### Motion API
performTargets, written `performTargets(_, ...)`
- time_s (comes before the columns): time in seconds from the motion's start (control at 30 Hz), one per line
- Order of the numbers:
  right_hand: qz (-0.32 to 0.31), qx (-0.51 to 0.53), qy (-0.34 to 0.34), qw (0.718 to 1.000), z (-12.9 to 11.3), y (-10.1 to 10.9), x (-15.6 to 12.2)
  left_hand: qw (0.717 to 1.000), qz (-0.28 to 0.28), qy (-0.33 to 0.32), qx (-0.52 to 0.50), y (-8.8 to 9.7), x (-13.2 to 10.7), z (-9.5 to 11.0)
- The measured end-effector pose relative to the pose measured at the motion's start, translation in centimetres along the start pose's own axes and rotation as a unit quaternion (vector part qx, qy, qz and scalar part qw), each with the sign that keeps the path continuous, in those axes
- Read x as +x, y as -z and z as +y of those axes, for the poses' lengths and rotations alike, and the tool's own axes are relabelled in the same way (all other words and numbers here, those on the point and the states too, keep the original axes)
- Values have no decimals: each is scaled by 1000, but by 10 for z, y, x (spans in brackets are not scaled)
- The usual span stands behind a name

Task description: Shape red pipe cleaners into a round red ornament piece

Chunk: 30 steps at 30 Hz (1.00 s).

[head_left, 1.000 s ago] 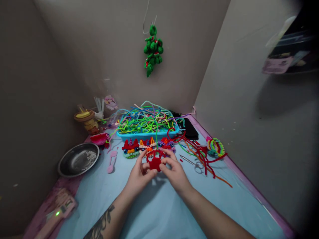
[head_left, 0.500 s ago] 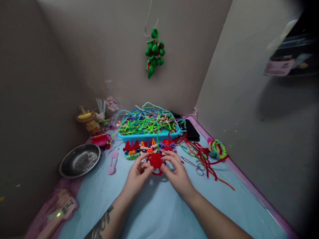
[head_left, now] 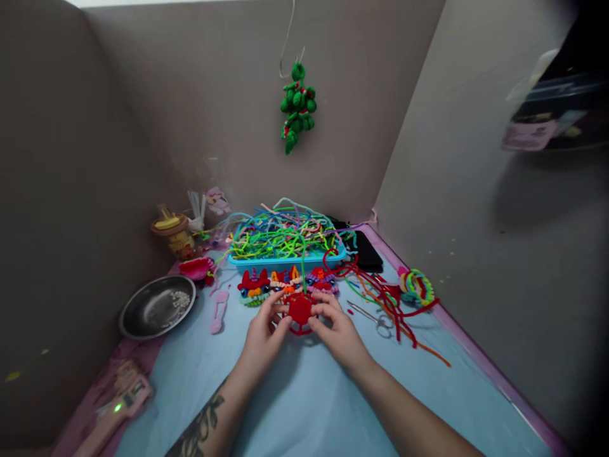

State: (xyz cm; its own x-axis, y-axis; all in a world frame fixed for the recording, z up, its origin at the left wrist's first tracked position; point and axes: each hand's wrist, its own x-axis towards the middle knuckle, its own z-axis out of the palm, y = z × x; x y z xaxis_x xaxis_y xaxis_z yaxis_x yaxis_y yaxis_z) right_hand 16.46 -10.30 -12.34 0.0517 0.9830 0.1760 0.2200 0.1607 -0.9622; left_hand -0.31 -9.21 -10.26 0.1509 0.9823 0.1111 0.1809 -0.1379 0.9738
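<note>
Both my hands pinch a small red pipe-cleaner piece [head_left: 300,310] over the light blue table [head_left: 295,406]. My left hand [head_left: 264,333] grips its left side with closed fingers. On the right side, my right hand [head_left: 337,330] holds it the same way. A green pipe cleaner rises from the piece toward the tray behind. Just beyond my fingers lie three small finished pipe-cleaner figures [head_left: 285,283] in a row.
A blue tray [head_left: 285,259] heaped with coloured pipe cleaners stands at the back. Loose red and orange pipe cleaners [head_left: 390,298], scissors [head_left: 371,315] and a coiled bundle [head_left: 415,285] lie to the right. A metal bowl [head_left: 157,307] sits left. A green ornament [head_left: 297,108] hangs from above.
My hands have turned the red piece between the fingers and moved slightly away from me; the head view has shifted a little.
</note>
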Motion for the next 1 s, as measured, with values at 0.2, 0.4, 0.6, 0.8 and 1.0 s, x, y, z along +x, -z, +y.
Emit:
performTargets(0.2,58,-3,2,998,-3,-3,-1,992,108,-38,54,-1,-3,0)
performTargets(0.4,52,21,4,998,1,-10,-2,996,16,-42,77,-5,-12,6)
performTargets(0.6,3,8,26,1000,-5,-10,-6,999,38,-15,21,-3,-8,6)
performTargets(0.8,67,27,39,997,-1,6,4,997,65,32,-33,3,1,1)
performTargets(1.0,231,73,19,970,-16,65,13,997,74,26,-14,6,2,-2)
